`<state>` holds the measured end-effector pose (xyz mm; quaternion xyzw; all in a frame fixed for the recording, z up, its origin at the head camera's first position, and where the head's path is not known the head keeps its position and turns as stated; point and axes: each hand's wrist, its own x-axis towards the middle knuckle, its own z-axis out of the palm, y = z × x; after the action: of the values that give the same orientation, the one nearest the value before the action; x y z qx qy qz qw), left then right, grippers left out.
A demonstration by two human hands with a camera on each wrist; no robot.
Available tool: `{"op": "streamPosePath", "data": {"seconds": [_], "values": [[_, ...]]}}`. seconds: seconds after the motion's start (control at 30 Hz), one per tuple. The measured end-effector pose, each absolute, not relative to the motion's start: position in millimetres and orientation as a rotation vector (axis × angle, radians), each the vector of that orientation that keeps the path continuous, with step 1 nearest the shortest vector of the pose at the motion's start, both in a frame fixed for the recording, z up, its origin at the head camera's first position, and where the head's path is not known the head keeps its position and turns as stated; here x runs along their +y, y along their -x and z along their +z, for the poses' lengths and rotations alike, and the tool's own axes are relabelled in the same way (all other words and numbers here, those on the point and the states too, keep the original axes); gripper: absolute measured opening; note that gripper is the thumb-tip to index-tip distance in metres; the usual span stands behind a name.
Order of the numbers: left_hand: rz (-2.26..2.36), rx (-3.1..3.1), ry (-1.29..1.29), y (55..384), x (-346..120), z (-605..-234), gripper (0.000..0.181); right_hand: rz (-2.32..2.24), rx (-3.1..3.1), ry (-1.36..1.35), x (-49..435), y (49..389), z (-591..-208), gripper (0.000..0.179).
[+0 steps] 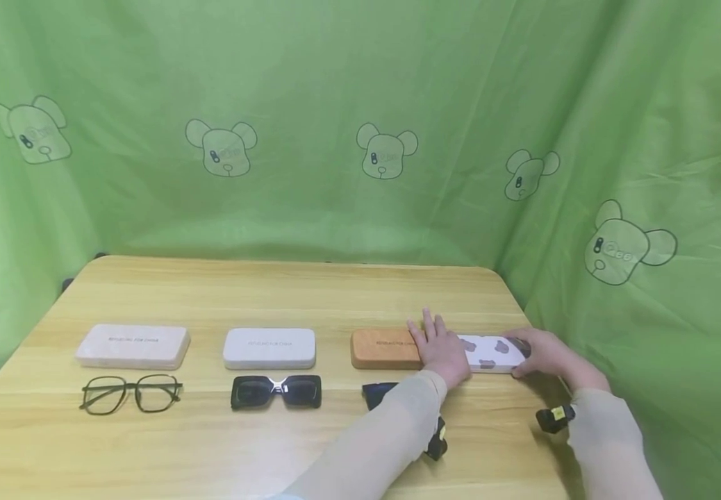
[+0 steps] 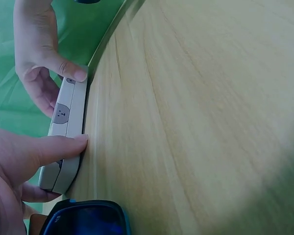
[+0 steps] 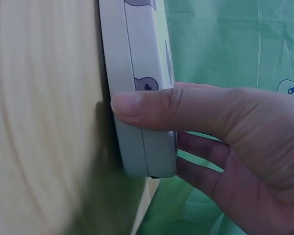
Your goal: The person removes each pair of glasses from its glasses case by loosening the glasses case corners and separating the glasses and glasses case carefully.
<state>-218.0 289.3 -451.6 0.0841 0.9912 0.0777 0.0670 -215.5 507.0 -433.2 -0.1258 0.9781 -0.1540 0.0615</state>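
In the head view, a white eyeglass case (image 1: 492,353) with brown bear faces lies at the right of a row of cases. My right hand (image 1: 547,355) grips its right end; the right wrist view shows the thumb (image 3: 137,108) across the front side and the fingers behind. At its left end is my left hand (image 1: 443,353), its thumb (image 2: 63,147) pressed to the front and a finger around the end in the left wrist view. The left hand's other fingers stretch over the right end of an orange case (image 1: 382,347). Dark sunglasses (image 1: 378,393) are partly hidden by the left forearm.
Farther left are a pale pink case (image 1: 134,345) and a white case (image 1: 269,347). Clear eyeglasses (image 1: 129,394) and black sunglasses (image 1: 276,391) lie before them on the wooden table (image 1: 223,292). Green curtains (image 1: 310,83) hang behind and to the right.
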Motion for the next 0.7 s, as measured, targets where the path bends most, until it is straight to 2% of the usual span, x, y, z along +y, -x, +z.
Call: {"op": "streamPosePath", "data": {"seconds": [0.27, 0.4, 0.7], "values": [[0.25, 2.994, -0.245, 214, 286, -447, 0.069, -0.461, 2.834, 0.317, 509, 222, -419, 0.08], [0.257, 2.998, -0.243, 214, 286, -447, 0.068, -0.545, 2.712, 0.199, 509, 226, -411, 0.082], [0.299, 3.001, -0.238, 216, 286, -452, 0.056, -0.693, 2.442, 0.089, 513, 242, -392, 0.079]]}}
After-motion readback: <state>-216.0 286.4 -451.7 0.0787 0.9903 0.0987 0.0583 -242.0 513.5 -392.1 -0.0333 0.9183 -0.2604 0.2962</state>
